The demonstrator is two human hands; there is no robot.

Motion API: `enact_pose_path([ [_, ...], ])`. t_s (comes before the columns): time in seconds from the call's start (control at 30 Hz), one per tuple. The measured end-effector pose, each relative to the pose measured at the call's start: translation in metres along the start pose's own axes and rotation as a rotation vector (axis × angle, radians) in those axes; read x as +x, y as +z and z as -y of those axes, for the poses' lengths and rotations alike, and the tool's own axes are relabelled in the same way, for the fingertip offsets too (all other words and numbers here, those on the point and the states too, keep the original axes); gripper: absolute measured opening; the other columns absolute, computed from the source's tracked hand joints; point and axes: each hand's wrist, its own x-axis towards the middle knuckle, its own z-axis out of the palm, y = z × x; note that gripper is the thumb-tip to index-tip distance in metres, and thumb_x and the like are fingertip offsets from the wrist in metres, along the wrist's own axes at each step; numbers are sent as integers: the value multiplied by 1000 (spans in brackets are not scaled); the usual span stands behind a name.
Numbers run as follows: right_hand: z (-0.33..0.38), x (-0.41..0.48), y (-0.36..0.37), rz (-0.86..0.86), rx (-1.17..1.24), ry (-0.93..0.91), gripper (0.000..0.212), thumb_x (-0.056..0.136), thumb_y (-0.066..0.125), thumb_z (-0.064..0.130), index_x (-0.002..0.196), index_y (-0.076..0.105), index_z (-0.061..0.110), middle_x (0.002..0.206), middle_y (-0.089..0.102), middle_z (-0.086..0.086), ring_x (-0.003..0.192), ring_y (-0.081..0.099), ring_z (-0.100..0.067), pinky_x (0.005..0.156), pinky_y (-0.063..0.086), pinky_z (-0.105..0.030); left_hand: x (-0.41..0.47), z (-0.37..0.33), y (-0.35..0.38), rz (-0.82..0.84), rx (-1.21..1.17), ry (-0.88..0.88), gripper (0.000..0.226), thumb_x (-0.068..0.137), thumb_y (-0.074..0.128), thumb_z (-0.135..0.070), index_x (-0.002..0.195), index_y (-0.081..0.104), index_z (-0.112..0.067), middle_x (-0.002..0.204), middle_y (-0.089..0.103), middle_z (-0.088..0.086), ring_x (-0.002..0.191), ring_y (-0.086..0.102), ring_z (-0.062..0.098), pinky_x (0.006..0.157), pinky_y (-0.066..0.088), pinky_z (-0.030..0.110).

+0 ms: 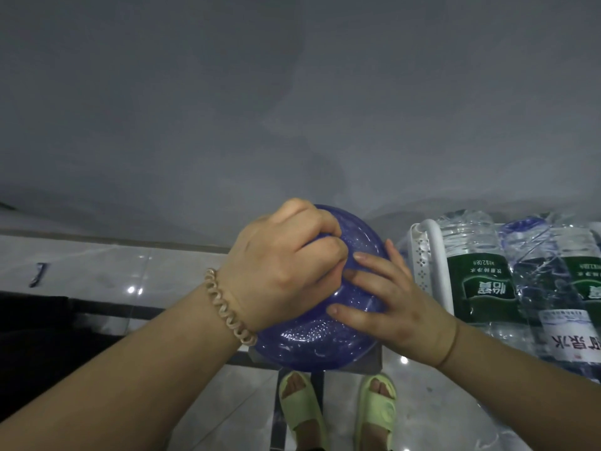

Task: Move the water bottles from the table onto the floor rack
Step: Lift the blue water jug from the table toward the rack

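Two hands hold the blue bottle [312, 336], L hand [279, 265] gripping, R hand [393, 304] flat; if you slip it may hit your toes [293, 384].

Labelled bottles [579, 281] run off the right edge

I read the bottle [318, 333] as translucent blue, stippled with fine raised dots. Left of it is a beige coiled bracelet [227, 307], and right of it a thin brown band [450, 345]. Below it are pale yellow-green slippers [302, 411] on glossy light-grey floor tiles [97, 265] crossed by dark strips. Further right is a white rack [422, 255] with punched patterned holes, then clear bottles [468, 232] with dark green labels [481, 288] lettered in white.
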Motion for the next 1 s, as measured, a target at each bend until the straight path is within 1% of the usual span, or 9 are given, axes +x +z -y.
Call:
enact_pose_path([
  [0.1,-13,-2,-4,29,7,-53,27,96,56,23,122,50,29,127,42,-8,126,39,-32,101,30,-67,2,-4,3,-27,12,-23,7,68,74,0,65,68,-3,77,67,12,67,61,31,46,47,38],
  [0.23,-28,-3,-9,71,26,-100,27,98,52,19,123,51,29,129,42,-9,127,39,-34,100,33,-66,4,-10,10,-91,14,-71,8,69,73,0,63,68,-2,76,67,12,65,60,32,48,48,38],
  [0.33,-34,-11,-12,97,24,-112,28,98,53,19,124,51,29,132,41,-10,128,38,-35,101,34,-65,4,-17,18,-97,35,-96,8,71,72,-3,64,68,-4,76,66,10,66,61,31,48,47,37],
  [0.47,-32,-24,-15,120,21,-101,29,98,53,20,124,49,30,135,39,-10,130,35,-35,103,31,-63,0,-26,26,-62,68,-89,7,74,71,-8,68,68,-8,79,66,8,70,60,27,47,46,37],
  [0.6,-31,-32,-17,135,20,-73,31,97,54,19,125,48,30,136,38,-11,130,36,-35,101,33,-64,-1,-32,33,-45,74,-77,5,75,68,-9,71,67,-8,81,65,8,71,58,27,50,47,39],
  [0.73,-30,-44,-17,172,14,-23,29,98,50,19,125,48,30,135,38,-12,129,36,-37,99,34,-66,-1,-39,43,-82,96,-76,4,74,66,-7,70,66,-8,81,65,9,71,59,27,50,48,40],
  [0.83,-28,-48,-14,149,-10,0,27,100,45,19,125,47,30,135,38,-11,133,32,-35,102,33,-63,0,-41,48,-128,115,-80,5,73,66,-6,69,67,-7,80,67,10,73,62,28,51,50,39],
  [0.9,-27,-49,-12,118,-19,7,25,102,42,18,124,47,29,135,38,-11,134,29,-33,105,31,-60,-1,-42,49,-152,126,-85,7,75,65,-6,69,68,-7,81,68,10,74,63,28,54,50,39],
  [1.0,-26,-52,-12,106,-40,3,28,102,41,18,128,45,29,137,38,-11,136,28,-33,106,30,-58,-5,-44,48,-139,156,-90,4,76,68,-8,72,69,-8,85,69,10,81,64,29,61,53,40],
])
